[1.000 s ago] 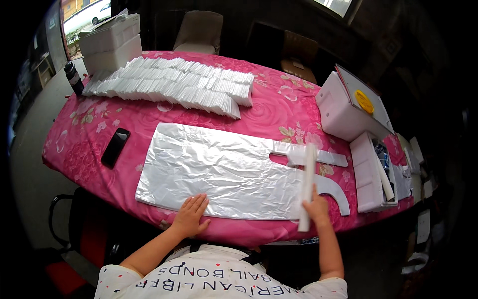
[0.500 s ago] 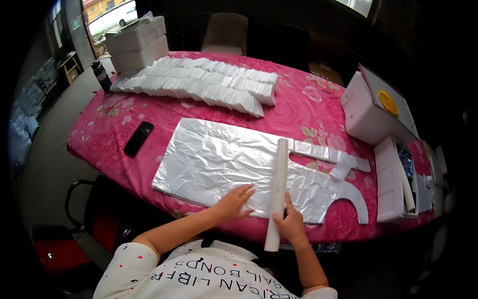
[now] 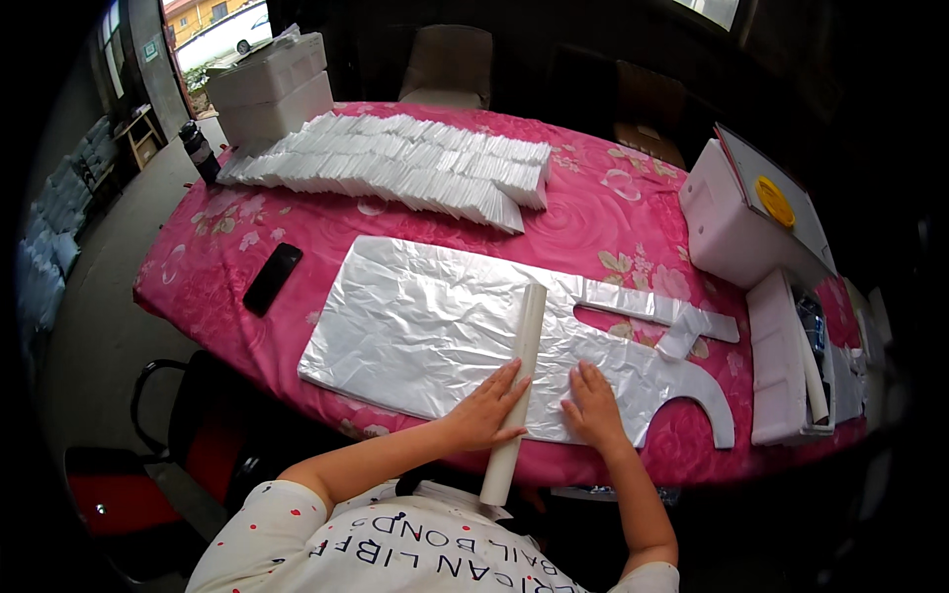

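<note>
A pale roller tube (image 3: 530,331) lies slantwise across a stack of silvery-white plastic vest bags (image 3: 415,311), its lower end reaching past the near table edge towards my body. My left hand (image 3: 484,407) rests against the tube's left side, fingers stretched out and touching it, not wrapped round. To the right of the tube, my right hand (image 3: 595,410) lies open and flat on the bags, holding nothing. The bag handles spread to the right, and a white strip (image 3: 680,334) sits across the upper handle.
Rows of folded white packets (image 3: 395,163) cover the far side of the pink flowered tablecloth (image 3: 593,212). A black phone (image 3: 273,279) lies at left. White foam boxes (image 3: 272,89) stand far left, another foam box (image 3: 717,212) at right, near an open foam tray (image 3: 776,366).
The tube has shifted left across the bags. My right hand has let go of it and now lies flat, while my left hand has come into contact with the tube.
</note>
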{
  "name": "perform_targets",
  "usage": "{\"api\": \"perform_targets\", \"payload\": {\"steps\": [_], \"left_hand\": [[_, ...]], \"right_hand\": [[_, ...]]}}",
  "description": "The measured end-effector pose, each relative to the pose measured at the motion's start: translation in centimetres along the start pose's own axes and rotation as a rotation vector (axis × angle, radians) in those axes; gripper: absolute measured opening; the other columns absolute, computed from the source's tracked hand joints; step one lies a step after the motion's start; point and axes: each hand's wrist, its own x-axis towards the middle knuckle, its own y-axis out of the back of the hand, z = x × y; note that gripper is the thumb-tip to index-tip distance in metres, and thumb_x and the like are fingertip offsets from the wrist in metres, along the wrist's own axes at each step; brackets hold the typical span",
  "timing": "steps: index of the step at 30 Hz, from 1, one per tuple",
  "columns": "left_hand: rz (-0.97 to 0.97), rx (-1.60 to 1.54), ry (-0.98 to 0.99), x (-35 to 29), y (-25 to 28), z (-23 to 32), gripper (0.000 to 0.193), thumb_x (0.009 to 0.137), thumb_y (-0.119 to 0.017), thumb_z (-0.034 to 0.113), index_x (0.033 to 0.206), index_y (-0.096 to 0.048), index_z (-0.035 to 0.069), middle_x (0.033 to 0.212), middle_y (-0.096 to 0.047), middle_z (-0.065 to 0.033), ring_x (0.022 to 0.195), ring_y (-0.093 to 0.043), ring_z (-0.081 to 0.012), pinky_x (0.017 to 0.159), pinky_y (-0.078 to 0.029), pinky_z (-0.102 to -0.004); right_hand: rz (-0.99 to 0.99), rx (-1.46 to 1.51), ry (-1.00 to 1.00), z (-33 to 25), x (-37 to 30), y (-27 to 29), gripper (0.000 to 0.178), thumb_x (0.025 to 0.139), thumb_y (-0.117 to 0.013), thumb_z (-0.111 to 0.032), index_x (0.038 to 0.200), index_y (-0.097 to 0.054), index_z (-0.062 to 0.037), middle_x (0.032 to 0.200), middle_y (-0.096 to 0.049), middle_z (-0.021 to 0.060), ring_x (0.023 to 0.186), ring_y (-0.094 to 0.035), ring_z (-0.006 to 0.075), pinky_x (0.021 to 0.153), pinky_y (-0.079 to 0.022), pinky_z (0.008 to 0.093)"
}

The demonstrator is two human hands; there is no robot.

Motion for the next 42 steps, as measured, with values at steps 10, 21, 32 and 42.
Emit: {"api": "perform_targets", "payload": {"steps": [10,21,32,42], "left_hand": [[-0.006,-0.103,-0.017,0.1,-0.5,-0.5,0.079,0.082,-0.056,0.037,0.139,-0.017,-0.003,0.144,-0.007,-0.0287,0.133,-0.012,-0.0437,0.109,-0.016,-0.0435],[-0.047,-0.034,-0.017,0.7,-0.7,1.8,0.08,0.08,-0.058,0.036,0.136,-0.022,-0.008,0.144,-0.013,-0.0271,0.135,-0.012,-0.0396,0.109,-0.016,-0.0414],[0.011,0.056,0.072,2.4,-1.7,3.9,0.07,0.079,-0.058,0.028,0.133,-0.03,-0.006,0.143,-0.019,-0.0232,0.133,-0.015,-0.038,0.108,-0.016,-0.0434],[-0.264,-1.307,0.668,2.2,3.1,-0.1,0.036,0.085,-0.06,0.019,0.114,-0.054,-0.002,0.1,-0.062,-0.0102,0.091,-0.059,-0.0161,0.079,-0.048,-0.0289]], "right_hand": [[0.179,-0.17,-0.236,13.7,-4.0,4.0,0.048,0.084,-0.05,-0.018,0.126,-0.044,0.0039,0.13,-0.042,0.0245,0.122,-0.039,0.0381,0.104,-0.028,0.0416],[0.38,-0.395,-0.657,20.0,-11.7,7.5,0.028,0.085,-0.051,-0.014,0.108,-0.059,0.0007,0.119,-0.055,0.0173,0.111,-0.051,0.031,0.095,-0.04,0.0367],[0.57,0.039,-0.576,6.1,-5.1,8.7,0.014,0.068,-0.066,-0.008,0.078,-0.057,-0.0033,0.072,-0.06,0.0083,0.066,-0.061,0.0217,0.06,-0.047,0.0318],[0.17,0.618,-0.065,-12.7,-1.2,3.4,0.022,0.073,-0.066,-0.009,0.093,-0.058,-0.0034,0.093,-0.06,0.0116,0.081,-0.059,0.0281,0.071,-0.048,0.0356]]}}
